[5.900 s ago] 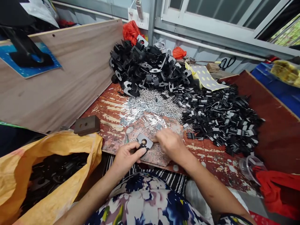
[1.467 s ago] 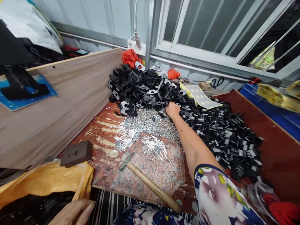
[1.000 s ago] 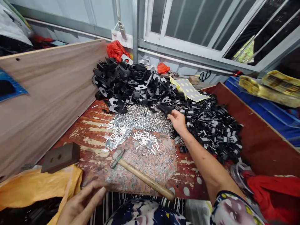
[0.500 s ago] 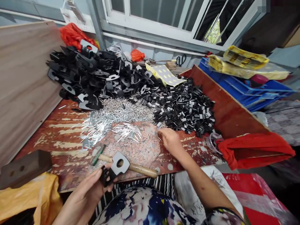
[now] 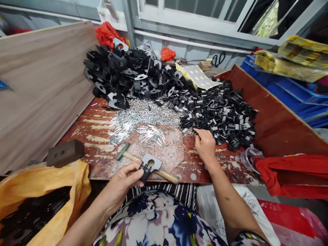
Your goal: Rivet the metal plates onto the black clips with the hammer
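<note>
My left hand [image 5: 126, 177] is closed on a black plastic clip part [image 5: 157, 164] with a flat plate and a round hole, pinched at its ribbed end. Below that part lies a hammer [image 5: 167, 176] with a wooden handle and a green head, partly covered by it. My right hand [image 5: 205, 145] has its fingers drawn together at the near edge of a heap of small black plastic pieces [image 5: 222, 119]. Whatever its fingertips grip is hidden. Loose metal pins [image 5: 151, 135] lie on a speckled stone slab [image 5: 170, 155] between the hands.
Larger black clip parts [image 5: 118, 65] are piled at the back left, beside a mass of shiny metal bits [image 5: 143, 107]. Wooden boards [image 5: 46, 82] wall the left side, a red-brown board [image 5: 279, 112] the right. A dark block [image 5: 65, 153] and yellow sack [image 5: 79, 191] stand front left.
The view has turned left. My right hand has shifted a little rightward from the slab's edge to the small black pieces. My left hand has turned the clip part slightly and still grips it.
</note>
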The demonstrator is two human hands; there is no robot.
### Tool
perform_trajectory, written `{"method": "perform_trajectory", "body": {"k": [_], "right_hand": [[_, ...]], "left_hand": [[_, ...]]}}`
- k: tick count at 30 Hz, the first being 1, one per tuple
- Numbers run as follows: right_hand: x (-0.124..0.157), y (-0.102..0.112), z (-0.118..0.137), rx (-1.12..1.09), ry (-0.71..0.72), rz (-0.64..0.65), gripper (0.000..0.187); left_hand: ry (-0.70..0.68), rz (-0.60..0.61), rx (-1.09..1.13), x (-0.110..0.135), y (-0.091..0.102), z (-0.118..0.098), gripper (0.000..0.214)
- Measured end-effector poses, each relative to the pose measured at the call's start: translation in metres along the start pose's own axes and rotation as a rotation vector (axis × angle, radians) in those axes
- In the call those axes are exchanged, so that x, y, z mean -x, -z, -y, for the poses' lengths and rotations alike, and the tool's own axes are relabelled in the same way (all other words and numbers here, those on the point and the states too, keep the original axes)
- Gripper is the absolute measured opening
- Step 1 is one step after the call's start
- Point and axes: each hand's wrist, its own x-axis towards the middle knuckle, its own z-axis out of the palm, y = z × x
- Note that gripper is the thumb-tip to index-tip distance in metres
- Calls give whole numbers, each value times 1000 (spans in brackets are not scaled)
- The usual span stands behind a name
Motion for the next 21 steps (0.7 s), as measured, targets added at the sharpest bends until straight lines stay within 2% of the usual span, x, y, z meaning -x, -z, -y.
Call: {"method": "perform_trajectory", "body": {"k": [3,5,8,12,16,21], "right_hand": [[1,-2,11,-43,22,-23,27],[5,-6,18,34,44,28,24],[15,-11,18,86,87,157,34],[18,-10,1,-167,76,353,44],[6,0,-15,-330,38,475,35],[-4,7,-14,-549,-49,563,25]], "left_hand": [[-20,28,0,-2,-6,2,31],[-20,51,9,-1,-8,4,30],[-22,58,23,0,-4,9,30],[-19,18,43,1,2,12,30],[4,38,55,0,0,14,29],[19,56,55,0,0,17,28]]}}
